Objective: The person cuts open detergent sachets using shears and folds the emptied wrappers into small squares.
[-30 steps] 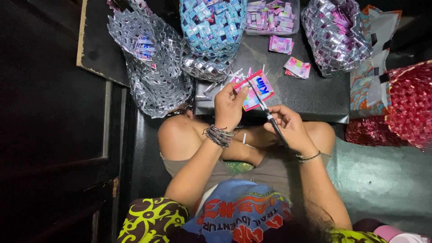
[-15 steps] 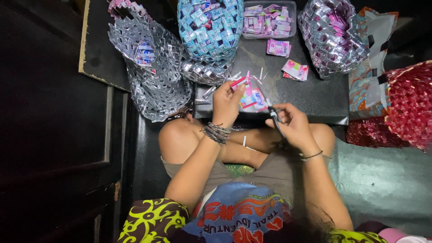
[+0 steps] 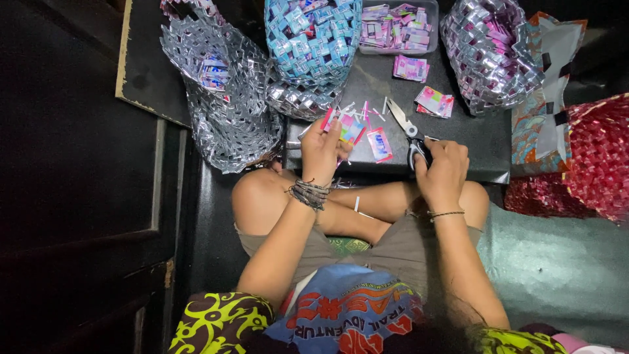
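The scissors (image 3: 407, 130) have come down onto the dark desk (image 3: 472, 147), the right hand (image 3: 442, 172) resting closed on their handles. The left hand (image 3: 321, 147) pinches a cut wrapper strip (image 3: 350, 128); the snip looks finished.

Corded bracelets (image 3: 310, 194), thin wristband (image 3: 447, 213), khaki shorts (image 3: 393, 252)

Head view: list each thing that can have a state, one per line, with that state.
Scissors: lying on the black board, blades shut, handles under the right hand.
Left hand: gripping a pink wrapper strip.
Cut wrapper piece: lying flat on the board.
Clear plastic tray: open, filled with folded wrappers.
Blue woven basket: lying on its side.
Silver woven basket: unfinished, edges jagged.
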